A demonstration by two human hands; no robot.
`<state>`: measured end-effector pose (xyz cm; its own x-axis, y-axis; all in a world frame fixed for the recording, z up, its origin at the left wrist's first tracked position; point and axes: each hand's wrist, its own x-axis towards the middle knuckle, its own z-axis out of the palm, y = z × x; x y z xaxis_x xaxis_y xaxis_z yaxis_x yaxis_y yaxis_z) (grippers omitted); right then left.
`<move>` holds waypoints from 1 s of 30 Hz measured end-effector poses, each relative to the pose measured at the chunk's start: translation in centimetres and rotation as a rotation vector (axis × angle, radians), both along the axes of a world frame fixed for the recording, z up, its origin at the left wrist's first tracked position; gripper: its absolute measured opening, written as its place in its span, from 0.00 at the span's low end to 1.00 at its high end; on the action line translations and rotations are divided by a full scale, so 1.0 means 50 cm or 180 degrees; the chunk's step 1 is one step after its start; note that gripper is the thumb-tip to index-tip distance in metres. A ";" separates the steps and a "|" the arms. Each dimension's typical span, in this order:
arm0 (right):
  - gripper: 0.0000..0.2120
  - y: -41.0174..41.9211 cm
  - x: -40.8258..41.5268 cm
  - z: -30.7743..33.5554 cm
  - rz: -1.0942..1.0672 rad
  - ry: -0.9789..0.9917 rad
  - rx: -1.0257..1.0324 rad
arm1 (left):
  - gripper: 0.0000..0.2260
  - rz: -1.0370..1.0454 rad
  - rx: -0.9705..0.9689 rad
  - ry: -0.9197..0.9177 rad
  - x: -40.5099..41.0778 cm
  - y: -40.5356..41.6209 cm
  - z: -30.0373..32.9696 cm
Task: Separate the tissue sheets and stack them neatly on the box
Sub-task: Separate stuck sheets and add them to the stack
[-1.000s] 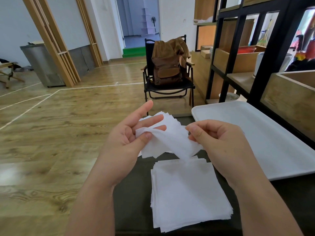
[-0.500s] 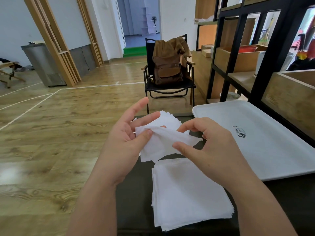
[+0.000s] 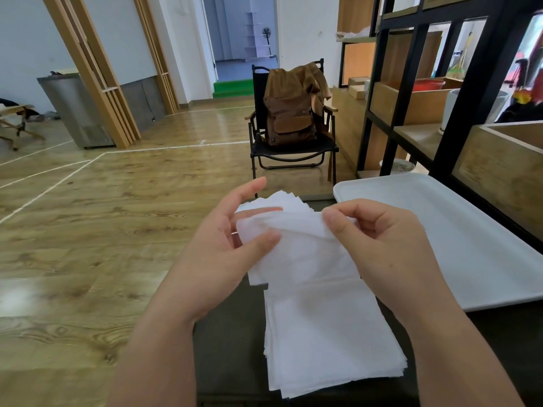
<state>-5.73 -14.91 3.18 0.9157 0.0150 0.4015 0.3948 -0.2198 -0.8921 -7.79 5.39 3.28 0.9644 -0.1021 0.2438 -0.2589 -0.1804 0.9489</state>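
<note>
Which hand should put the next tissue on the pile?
Probably the right hand: it pinches the top white tissue sheet above the flat white tissue pile, while the left hand holds the bundle.

This looks like a roomy studio or workspace more than a home. A wide wooden floor [image 3: 117, 215] carries white taped lines [image 3: 53, 186]. At the right stands a black metal shelving unit [image 3: 411, 83] holding wooden crates [image 3: 411, 104]. A black folding chair [image 3: 293, 154] with a brown backpack [image 3: 291, 113] sits at the far side, a steel cabinet [image 3: 73, 113] stands at the far left, and an open doorway [image 3: 241, 54] leads on.
</note>
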 end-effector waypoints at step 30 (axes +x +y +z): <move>0.19 -0.033 0.002 -0.002 0.0487 -0.0528 -0.1100 | 0.30 0.0282 -0.0807 0.0850 0.003 0.019 0.005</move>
